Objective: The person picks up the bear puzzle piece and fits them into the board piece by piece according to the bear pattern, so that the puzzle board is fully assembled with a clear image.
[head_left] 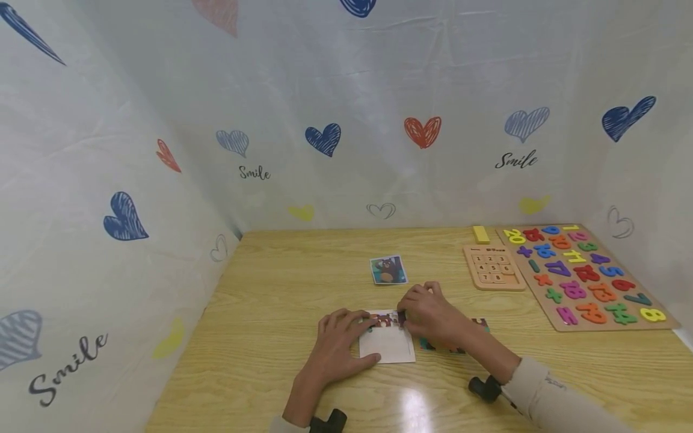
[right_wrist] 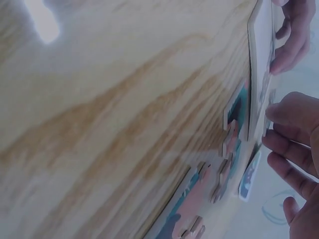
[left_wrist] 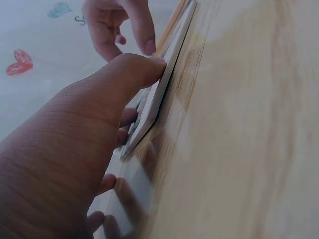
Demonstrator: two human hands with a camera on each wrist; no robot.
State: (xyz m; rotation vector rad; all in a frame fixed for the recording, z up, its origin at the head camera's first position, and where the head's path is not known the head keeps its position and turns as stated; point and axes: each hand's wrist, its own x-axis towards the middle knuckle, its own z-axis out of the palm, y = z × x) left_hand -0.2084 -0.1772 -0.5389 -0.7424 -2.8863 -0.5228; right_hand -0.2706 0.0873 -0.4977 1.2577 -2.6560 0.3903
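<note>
A shallow white puzzle board (head_left: 387, 349) lies on the table, with joined picture pieces (head_left: 384, 320) along its far edge. My left hand (head_left: 338, 347) rests on its left side, fingers spread at the far corner and thumb (left_wrist: 144, 69) on the near rim. At the board's far right corner, my right hand (head_left: 433, 316) pinches a small dark puzzle piece (head_left: 401, 317) between thumb and fingers, which partly cover it. Loose puzzle pieces (right_wrist: 232, 144) lie right of the board; in the head view my right hand and forearm hide some of them.
Behind the board lies a square bear picture card (head_left: 388, 270). Farther right are a wooden sliding number puzzle (head_left: 494, 267), a yellow block (head_left: 480, 234) and a board of coloured numbers (head_left: 587, 276). A printed curtain (head_left: 346, 180) stands along the table's back and sides.
</note>
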